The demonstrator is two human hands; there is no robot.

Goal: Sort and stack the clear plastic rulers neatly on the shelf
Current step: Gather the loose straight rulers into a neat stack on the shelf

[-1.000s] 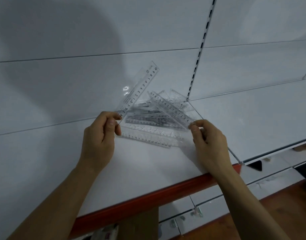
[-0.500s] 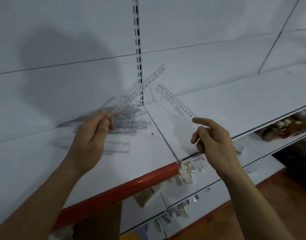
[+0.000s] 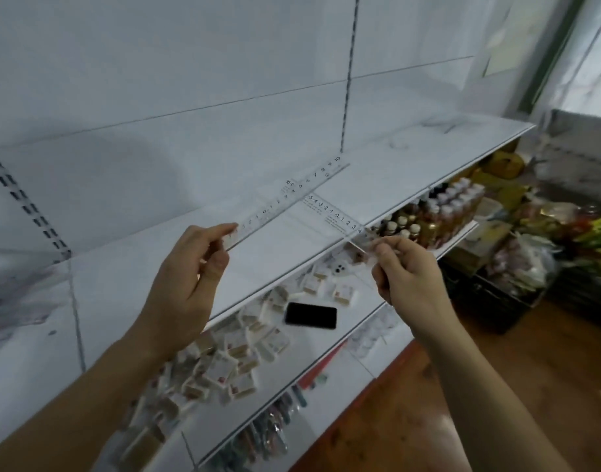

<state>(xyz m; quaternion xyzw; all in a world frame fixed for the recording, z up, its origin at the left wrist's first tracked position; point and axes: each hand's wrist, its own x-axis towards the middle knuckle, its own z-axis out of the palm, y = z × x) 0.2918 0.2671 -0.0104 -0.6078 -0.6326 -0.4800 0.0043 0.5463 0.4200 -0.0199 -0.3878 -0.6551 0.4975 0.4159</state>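
My left hand (image 3: 190,277) pinches the near end of a clear plastic ruler (image 3: 292,195) that slants up to the right above the white shelf (image 3: 163,267). My right hand (image 3: 408,270) pinches the near end of a second clear ruler (image 3: 333,214), which points up to the left. The far ends of the two rulers cross over the shelf. The pile of rulers seen before is outside the view, off to the left.
A slotted upright (image 3: 348,73) runs up the white back panel. On the lower shelf lie a black phone (image 3: 311,315) and several small packets (image 3: 231,362). Bottles (image 3: 438,212) stand on the shelf to the right, bagged goods (image 3: 530,253) on the wooden floor.
The view swung right, so the ruler pile has left the frame. Both hands carried their rulers rightward along the shelf, and the rulers' far ends now cross.
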